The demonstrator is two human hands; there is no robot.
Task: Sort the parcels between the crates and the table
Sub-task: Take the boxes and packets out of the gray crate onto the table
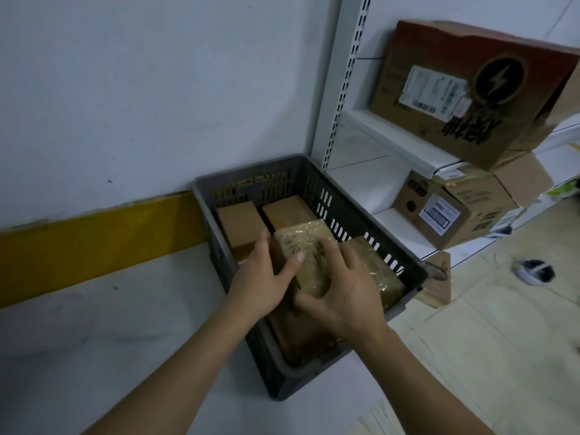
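Hands, left (263, 284) & right (342, 293), grip taped parcel (309, 262) w/ illegible scrawl, over grey crate (405, 262).

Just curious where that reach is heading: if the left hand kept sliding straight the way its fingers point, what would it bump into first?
The left hand points up-right into the crate. Its fingers already rest on the taped parcel, so that comes first; beyond it probably the plain box, though depth is unclear.

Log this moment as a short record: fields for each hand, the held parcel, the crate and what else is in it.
left hand: grips the taped parcel's left side
right hand: grips the same parcel from the right
taped parcel: tilted, inside the crate
crate: grey, slotted, on the white table
other contents: two plain brown boxes at the back, another wrapped parcel at right
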